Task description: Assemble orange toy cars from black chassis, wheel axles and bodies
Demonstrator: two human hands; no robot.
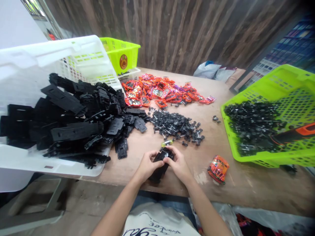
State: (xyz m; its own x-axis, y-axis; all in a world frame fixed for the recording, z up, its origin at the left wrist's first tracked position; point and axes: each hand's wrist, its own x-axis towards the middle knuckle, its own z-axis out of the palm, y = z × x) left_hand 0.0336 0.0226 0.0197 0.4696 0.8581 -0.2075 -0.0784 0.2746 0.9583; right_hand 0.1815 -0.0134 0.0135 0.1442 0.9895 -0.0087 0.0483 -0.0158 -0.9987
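Near the table's front edge, my left hand (pixel 148 165) is closed around the left side of a black plastic toy car chassis (pixel 159 171). My right hand (pixel 179 165) grips the same chassis from the right, its thumb pressed on the upper part. What lies under the thumb is too small to make out. Just beyond my fingers is a small yellow-green piece (pixel 167 143). A pile of black wheels on metal axles (pixel 173 124) spreads past it. To the right of my hands sits an orange toy car body (pixel 218 168).
A tipped white basket (pixel 81 49) spills black chassis (pixel 73 131) on the left. Red-orange car bodies (pixel 159 90) are heaped at the back, by a lime-green basket (pixel 130 54). At right, another lime-green basket (pixel 246 159) holds wheel axles and an orange-and-black handled tool (pixel 292 134).
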